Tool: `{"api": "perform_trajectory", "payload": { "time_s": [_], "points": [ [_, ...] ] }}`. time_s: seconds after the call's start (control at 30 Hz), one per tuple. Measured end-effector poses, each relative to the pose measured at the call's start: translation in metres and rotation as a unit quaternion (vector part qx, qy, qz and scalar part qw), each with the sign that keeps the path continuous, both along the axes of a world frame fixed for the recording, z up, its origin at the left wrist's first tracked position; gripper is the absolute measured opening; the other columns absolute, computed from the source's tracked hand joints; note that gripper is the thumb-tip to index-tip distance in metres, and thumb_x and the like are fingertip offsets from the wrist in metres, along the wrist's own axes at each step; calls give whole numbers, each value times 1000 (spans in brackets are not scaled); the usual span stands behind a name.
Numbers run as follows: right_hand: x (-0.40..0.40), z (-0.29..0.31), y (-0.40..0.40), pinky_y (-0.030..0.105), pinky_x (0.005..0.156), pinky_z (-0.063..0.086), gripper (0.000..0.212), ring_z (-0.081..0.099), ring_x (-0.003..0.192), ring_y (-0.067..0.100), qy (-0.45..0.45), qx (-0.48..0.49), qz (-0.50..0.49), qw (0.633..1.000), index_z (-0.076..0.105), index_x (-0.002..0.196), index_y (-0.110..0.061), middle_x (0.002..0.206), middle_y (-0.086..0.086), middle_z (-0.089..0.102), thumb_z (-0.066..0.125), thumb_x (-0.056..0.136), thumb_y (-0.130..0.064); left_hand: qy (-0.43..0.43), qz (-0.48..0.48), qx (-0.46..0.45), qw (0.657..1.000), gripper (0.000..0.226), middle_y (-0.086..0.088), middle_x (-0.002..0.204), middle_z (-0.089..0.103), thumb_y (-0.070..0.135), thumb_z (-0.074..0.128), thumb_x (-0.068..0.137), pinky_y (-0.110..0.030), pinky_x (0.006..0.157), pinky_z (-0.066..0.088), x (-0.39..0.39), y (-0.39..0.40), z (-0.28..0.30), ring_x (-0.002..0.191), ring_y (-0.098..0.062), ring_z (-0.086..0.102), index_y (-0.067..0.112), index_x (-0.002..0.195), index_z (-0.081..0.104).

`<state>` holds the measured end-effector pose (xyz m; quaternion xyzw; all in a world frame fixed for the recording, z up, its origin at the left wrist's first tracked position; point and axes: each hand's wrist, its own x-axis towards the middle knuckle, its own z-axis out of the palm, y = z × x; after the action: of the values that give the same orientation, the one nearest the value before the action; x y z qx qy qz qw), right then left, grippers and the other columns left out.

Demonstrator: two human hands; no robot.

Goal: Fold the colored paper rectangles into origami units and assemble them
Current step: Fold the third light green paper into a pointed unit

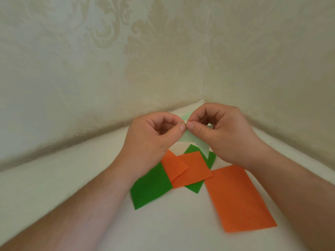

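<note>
A pale green paper is held in the air above the table between both hands. My left hand pinches its top edge with thumb and forefinger. My right hand pinches the same edge right beside it, fingertips almost touching. The paper's lower corner hangs down below my hands. On the white table lie a large orange rectangle, two smaller overlapping orange pieces, a dark green rectangle and another dark green piece partly under the orange ones.
The white table fits into a room corner. Walls with pale patterned wallpaper rise close behind and to the right of the papers.
</note>
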<state>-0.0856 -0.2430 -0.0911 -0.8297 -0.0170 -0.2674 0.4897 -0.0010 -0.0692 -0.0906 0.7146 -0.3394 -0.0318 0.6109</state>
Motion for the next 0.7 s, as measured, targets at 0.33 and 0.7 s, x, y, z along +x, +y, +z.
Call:
{"api": "perform_trajectory", "payload": {
  "time_s": [0.33, 0.7],
  "points": [
    [-1, 5, -4, 46, 71, 53, 12, 61, 78, 34, 30, 6, -12, 999, 72, 81, -27, 83, 9, 70, 75, 93, -28, -15, 20, 0, 1000, 13, 13, 70, 67, 14, 75, 91, -13, 61, 43, 2, 3, 5, 62, 0, 53, 21, 80, 75],
    [0, 1, -11, 42, 63, 47, 19, 60, 75, 37, 41, -5, -52, 998, 65, 76, -28, 79, 17, 68, 75, 92, -25, -10, 21, -42, 999, 13, 12, 81, 76, 14, 81, 87, -18, 74, 54, 7, 4, 5, 76, -3, 67, 26, 84, 77]
  ]
}}
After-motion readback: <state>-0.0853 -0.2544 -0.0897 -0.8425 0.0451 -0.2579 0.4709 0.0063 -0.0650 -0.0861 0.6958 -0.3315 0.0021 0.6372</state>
